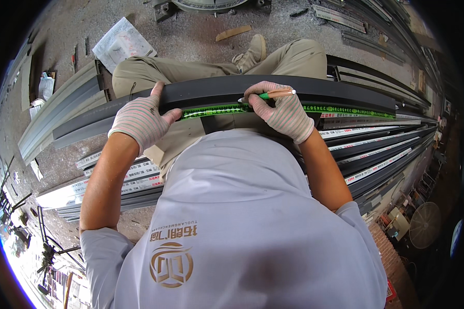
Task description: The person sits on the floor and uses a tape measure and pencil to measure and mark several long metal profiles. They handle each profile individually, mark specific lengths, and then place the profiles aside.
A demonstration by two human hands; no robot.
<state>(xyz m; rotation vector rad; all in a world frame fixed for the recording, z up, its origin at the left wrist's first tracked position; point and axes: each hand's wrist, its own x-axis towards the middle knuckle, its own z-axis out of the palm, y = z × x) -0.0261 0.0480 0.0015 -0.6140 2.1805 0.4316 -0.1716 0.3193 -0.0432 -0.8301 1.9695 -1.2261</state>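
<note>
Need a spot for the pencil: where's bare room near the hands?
Bare concrete floor beyond the knees, between the paper packet and wood scrap. Crowded: the dark profile under left hand and right hand, green tape measure, and stacked profiles to the right.

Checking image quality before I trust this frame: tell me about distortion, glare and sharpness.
Head view: strong fisheye, so the dark profile and green tape measure bow upward; black corners vignette the rim; overexposed glare washes out the lower left; both gloved hands, left and right, and the pencil are sharp.
</note>
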